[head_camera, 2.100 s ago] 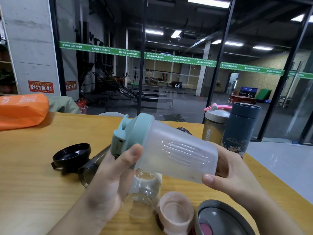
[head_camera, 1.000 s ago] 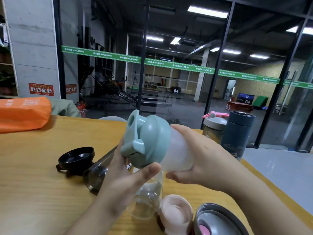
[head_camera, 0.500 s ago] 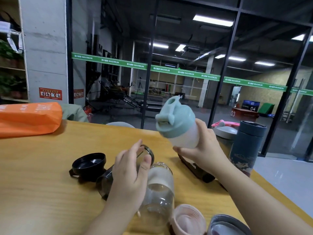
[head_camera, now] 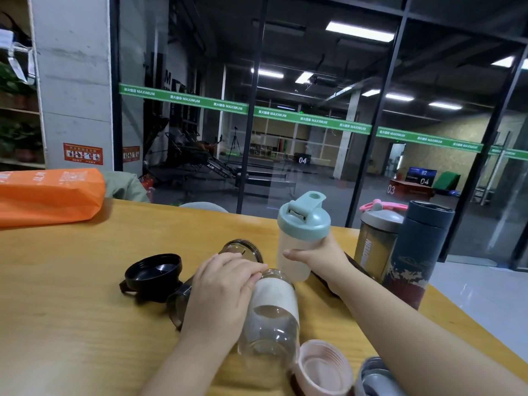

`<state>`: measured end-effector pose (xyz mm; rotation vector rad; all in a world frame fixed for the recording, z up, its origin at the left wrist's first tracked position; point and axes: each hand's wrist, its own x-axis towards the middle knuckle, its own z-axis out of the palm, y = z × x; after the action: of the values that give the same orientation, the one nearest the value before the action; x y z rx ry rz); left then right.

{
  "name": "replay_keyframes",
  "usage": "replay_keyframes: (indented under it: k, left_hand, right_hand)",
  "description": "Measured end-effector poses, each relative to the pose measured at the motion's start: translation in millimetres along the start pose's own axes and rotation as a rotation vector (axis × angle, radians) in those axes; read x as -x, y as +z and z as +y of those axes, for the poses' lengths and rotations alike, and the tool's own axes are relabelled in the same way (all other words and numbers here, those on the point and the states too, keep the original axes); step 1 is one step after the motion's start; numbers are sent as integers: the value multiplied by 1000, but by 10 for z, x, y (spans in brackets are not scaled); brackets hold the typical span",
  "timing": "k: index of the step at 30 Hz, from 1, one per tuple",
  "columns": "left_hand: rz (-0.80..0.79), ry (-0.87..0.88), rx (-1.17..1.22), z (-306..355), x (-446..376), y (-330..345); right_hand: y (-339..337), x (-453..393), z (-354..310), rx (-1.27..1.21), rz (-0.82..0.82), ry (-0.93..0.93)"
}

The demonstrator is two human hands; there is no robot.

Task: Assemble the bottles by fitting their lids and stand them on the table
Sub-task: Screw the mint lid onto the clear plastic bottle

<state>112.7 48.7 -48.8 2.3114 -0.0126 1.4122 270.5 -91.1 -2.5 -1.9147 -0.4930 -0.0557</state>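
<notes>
My right hand (head_camera: pixel 320 257) grips a frosted shaker bottle (head_camera: pixel 297 252) with a teal lid (head_camera: pixel 304 221) fitted; it stands upright on the wooden table (head_camera: pixel 71 281). My left hand (head_camera: pixel 220 290) rests over a clear glass bottle (head_camera: pixel 271 318) with a white band and a dark smoky bottle (head_camera: pixel 240 248), both lying lidless on their sides. A black lid (head_camera: pixel 154 271) lies upside down to the left. A pink lid (head_camera: pixel 323 367) and a grey lid (head_camera: pixel 377 378) lie at the near edge.
Two capped bottles stand at the right: a tan shaker with a pink loop (head_camera: pixel 377 241) and a dark blue flask (head_camera: pixel 414 252). An orange bag (head_camera: pixel 48 195) lies at the far left. A dark object (head_camera: pixel 354 267) lies behind my right wrist. Glass wall beyond the table.
My right hand turned the teal-lidded shaker upright and lowered it onto the table. My left hand let go of the lid and came down onto the lying bottles.
</notes>
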Motion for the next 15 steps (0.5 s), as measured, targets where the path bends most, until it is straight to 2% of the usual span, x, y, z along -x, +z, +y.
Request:
replay_keyframes:
  k: [15]
  left_hand:
    - [6,-36,-57,-55,-58,-103]
  right_hand:
    - [194,-39,126,-63,47,208]
